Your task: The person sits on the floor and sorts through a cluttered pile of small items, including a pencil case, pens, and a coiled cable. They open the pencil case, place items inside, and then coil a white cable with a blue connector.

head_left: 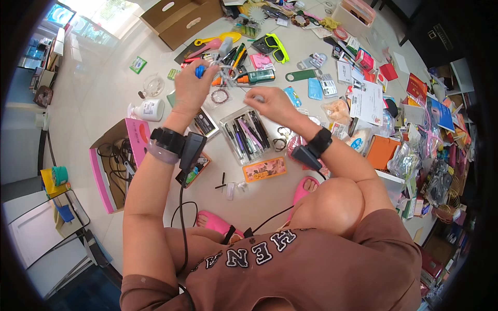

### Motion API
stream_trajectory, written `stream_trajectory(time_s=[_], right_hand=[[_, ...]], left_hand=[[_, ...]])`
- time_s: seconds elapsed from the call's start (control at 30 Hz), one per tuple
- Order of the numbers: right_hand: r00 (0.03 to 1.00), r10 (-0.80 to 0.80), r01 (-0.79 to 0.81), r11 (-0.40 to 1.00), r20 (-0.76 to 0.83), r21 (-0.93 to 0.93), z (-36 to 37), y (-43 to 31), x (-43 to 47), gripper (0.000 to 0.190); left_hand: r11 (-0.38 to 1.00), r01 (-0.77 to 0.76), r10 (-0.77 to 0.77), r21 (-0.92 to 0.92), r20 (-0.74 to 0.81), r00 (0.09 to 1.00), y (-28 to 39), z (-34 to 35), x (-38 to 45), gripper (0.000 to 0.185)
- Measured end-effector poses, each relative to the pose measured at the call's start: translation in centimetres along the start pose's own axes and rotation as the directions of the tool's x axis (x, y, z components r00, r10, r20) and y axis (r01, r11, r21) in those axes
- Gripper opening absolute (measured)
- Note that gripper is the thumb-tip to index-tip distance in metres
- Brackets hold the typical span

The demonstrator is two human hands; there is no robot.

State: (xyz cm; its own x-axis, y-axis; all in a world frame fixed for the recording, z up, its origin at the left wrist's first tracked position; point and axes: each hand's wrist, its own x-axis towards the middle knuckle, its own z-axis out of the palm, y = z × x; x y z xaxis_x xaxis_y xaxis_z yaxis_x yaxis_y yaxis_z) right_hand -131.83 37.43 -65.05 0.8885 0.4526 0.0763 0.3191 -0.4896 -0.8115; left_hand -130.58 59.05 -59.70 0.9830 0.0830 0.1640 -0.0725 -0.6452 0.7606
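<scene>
My left hand [194,83] is raised over the floor, its fingers closed on a tangled clear and whitish item [225,72]; a small blue piece [200,71] shows between the fingers. My right hand [268,102] is a little lower and to the right, thumb and fingertips together at the end of a thin dark stick-like thing [245,86]; the grip itself is partly hidden. Just below my right hand lies a clear plastic box [224,126] of pens and pencils. A beaded bracelet [220,96] lies between the hands. Under the box is an orange-edged floral case [264,170].
A pink cardboard box [100,182] with cables stands at the left, near a white bottle [149,110]. Beyond my hands are markers, a green bottle [262,76] and yellow-green sunglasses [279,48]. Heaped papers, bags and boxes cover the right side. A brown carton [167,25] stands at the back.
</scene>
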Motion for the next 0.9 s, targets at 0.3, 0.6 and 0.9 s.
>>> stream_trajectory(time_s=[0.3,0.6,0.9], right_hand=[[0.991,0.131,-0.108,0.900,-0.026,0.423,-1.7,-0.5,1.9,0.020],[0.998,-0.063,0.060,0.991,-0.021,-0.122,0.2,-1.9,1.3,0.019],[0.940,-0.014,-0.241,0.679,0.341,0.693,-1.8,-0.2,3.9,0.015]], left_hand=[[0.928,0.138,0.093,-0.346,0.573,0.814,-0.3,1.6,-3.4,0.012],[0.769,-0.331,0.204,0.547,0.280,0.938,-1.4,0.8,-2.7,0.010],[0.718,0.513,0.051,-0.471,0.770,0.636,-0.7,-1.3,-2.7,0.016]])
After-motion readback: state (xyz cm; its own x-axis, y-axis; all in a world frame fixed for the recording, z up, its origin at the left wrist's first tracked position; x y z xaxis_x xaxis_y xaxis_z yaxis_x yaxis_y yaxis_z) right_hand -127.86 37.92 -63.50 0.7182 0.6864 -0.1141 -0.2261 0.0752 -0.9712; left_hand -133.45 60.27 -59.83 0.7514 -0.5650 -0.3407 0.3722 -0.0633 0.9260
